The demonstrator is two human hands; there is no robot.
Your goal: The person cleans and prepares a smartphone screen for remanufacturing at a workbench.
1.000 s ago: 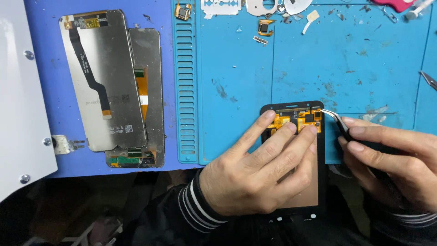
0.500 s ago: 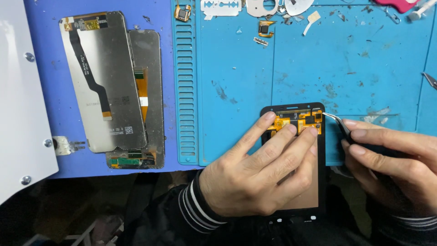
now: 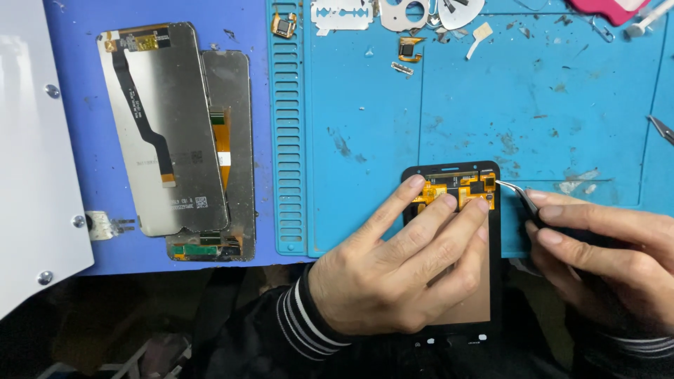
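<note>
Left hand (image 3: 393, 281) lies flat on the phone screen assembly (image 3: 491, 295) at the mat's (image 3: 365, 105) near edge, fingers pinning its orange flex cable (image 3: 460, 193). Right hand (image 3: 611, 260) pinches tweezers (image 3: 516, 195), tips at the flex's right end. Step looks like lifting the flex; next calls for a fine, steady pull. Since earlier frames: tweezer tips slightly lower, hands barely shifted.
</note>
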